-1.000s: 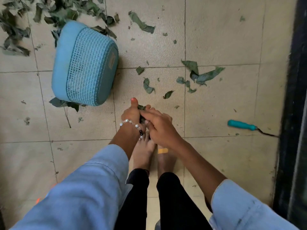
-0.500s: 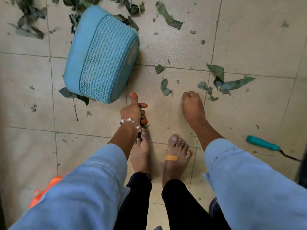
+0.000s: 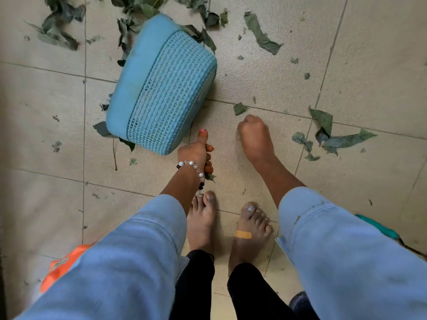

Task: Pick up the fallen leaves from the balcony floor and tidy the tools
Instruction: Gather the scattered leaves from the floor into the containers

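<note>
Blue basket [image 3: 161, 88] tipped on its side on floor, just left of left hand [image 3: 196, 153], whose fingers grip gathered leaves [image 3: 209, 176]. Right hand [image 3: 254, 132] curled low over tiles; contents unclear. Loose leaves [image 3: 342, 140] right.

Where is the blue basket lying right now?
In the head view the blue basket lies tipped on its side on the floor tiles, upper left of centre, just ahead of the left hand, with fallen leaves scattered behind it.
</note>
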### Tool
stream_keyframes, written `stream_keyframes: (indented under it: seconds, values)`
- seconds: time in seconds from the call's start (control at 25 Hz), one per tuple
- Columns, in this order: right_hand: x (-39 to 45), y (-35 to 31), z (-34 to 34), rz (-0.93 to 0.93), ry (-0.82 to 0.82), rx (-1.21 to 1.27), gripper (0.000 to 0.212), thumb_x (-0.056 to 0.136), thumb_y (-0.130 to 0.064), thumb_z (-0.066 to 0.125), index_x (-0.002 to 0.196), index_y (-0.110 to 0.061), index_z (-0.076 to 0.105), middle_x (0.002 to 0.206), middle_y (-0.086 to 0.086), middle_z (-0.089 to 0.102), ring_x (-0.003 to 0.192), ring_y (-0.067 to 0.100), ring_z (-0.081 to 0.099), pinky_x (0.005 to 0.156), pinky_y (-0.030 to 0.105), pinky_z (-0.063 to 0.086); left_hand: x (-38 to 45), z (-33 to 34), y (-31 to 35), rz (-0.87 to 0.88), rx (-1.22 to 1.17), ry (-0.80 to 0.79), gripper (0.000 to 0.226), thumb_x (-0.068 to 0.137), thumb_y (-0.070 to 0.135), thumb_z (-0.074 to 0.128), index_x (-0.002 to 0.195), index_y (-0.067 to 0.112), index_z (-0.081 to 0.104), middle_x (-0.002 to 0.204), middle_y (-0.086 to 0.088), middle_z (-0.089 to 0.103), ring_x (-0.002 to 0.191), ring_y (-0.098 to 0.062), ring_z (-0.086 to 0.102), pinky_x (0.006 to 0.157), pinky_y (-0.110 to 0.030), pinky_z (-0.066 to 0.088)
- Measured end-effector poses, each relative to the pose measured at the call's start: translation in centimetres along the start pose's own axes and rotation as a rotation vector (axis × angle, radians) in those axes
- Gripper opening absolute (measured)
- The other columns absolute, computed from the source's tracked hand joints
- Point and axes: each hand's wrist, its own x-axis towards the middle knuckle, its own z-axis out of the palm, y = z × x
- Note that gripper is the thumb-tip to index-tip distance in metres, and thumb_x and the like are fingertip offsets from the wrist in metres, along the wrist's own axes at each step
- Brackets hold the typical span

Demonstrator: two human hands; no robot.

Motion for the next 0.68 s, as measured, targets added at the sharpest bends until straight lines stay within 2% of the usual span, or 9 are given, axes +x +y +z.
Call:
stream_keyframes:
  seconds: [0.04,0.12,0.2,0.28,0.36,0.44,0.48,0.56,0.68]
  values:
    - [1.0,-0.2,-0.7,0.082,0.069,0.151,0.02,0.093,-0.003,0.046,0.105,0.004,0.061,0.093,0.003,0.052,0.083,0.009,0.051,0.064,0.001,0.036,0.1,-0.1,0.2,-0.009,-0.002,-0.01,0.054,0.086,0.055,0.062,0.06,0.009,0.055,0.047,0.0,0.038,0.028,-0.011,0.029,0.037,-0.016,0.029]
    - [2.8,-0.9,-1.7,0.14,0.115,0.211,0.031,0.098,-0.022,0.038,0.114,-0.005,0.059,0.085,-0.004,0.045,0.071,0.002,0.041,0.059,0.001,0.033,0.4,-0.2,0.4,-0.01,-0.016,-0.024,0.053,0.087,0.054,0.061,0.061,0.009,0.055,0.048,0.001,0.038,0.029,-0.011,0.029,0.036,-0.016,0.029]
    - [3.5,-0.7,-1.3,0.092,0.058,0.116,0.039,0.097,-0.035,0.038,0.118,-0.011,0.06,0.093,0.002,0.051,0.085,0.016,0.049,0.065,0.008,0.039,0.6,-0.2,0.4,-0.006,-0.012,-0.037,0.052,0.087,0.054,0.061,0.062,0.009,0.055,0.048,0.001,0.037,0.029,-0.011,0.029,0.036,-0.016,0.028]
    - [3.1,-0.8,-1.0,0.143,-0.016,0.076,0.022,0.094,-0.013,0.051,0.105,-0.003,0.067,0.099,0.013,0.06,0.09,0.029,0.06,0.073,0.03,0.053,0.7,-0.3,0.4,0.012,0.001,-0.051,0.052,0.088,0.054,0.059,0.063,0.008,0.056,0.048,0.001,0.038,0.03,-0.011,0.029,0.036,-0.017,0.029]
    - [1.9,-0.8,-1.2,0.18,0.02,0.25,0.014,0.085,0.005,0.061,0.094,0.0,0.071,0.086,0.011,0.066,0.079,0.019,0.069,0.067,0.027,0.057,0.3,-0.2,0.5,0.039,0.0,-0.064,0.053,0.09,0.054,0.056,0.063,0.008,0.057,0.049,0.0,0.038,0.03,-0.011,0.03,0.037,-0.018,0.029]
    - [-0.4,-1.8,-2.5,0.311,0.069,0.686,0.013,0.079,0.001,0.072,0.091,-0.002,0.073,0.076,0.001,0.068,0.065,0.001,0.067,0.061,0.011,0.052,-0.6,0.1,0.6,0.071,0.0,-0.063,0.056,0.091,0.056,0.053,0.064,0.007,0.059,0.051,-0.002,0.04,0.03,-0.012,0.033,0.038,-0.019,0.031]
    - [-1.8,-2.3,-3.0,0.391,0.102,0.876,0.015,0.077,-0.003,0.075,0.091,-0.005,0.074,0.078,-0.002,0.07,0.066,-0.001,0.066,0.064,0.009,0.051,-1.2,0.4,0.5,0.078,0.001,-0.062,0.058,0.09,0.059,0.051,0.066,0.007,0.061,0.051,-0.002,0.042,0.032,-0.014,0.035,0.039,-0.02,0.033]
    - [-5.3,-3.7,-3.8,0.494,0.127,1.125,0.013,0.076,-0.006,0.076,0.088,-0.011,0.075,0.088,0.001,0.073,0.078,0.011,0.07,0.072,0.019,0.055,-2.9,1.4,0.5,0.055,0.009,-0.132,0.067,0.084,0.069,0.049,0.077,0.005,0.065,0.056,-0.004,0.05,0.04,-0.018,0.043,0.044,-0.024,0.039]
    - [-10.5,-5.6,-4.7,0.364,0.295,1.005,0.011,0.083,-0.002,0.065,0.088,-0.006,0.073,0.099,0.007,0.067,0.088,0.021,0.066,0.078,0.031,0.056,-5.7,3.6,-0.2,-0.061,0.018,-0.307,0.088,0.055,0.083,0.06,0.096,0.005,0.068,0.078,-0.014,0.065,0.072,-0.031,0.066,0.073,-0.037,0.056]
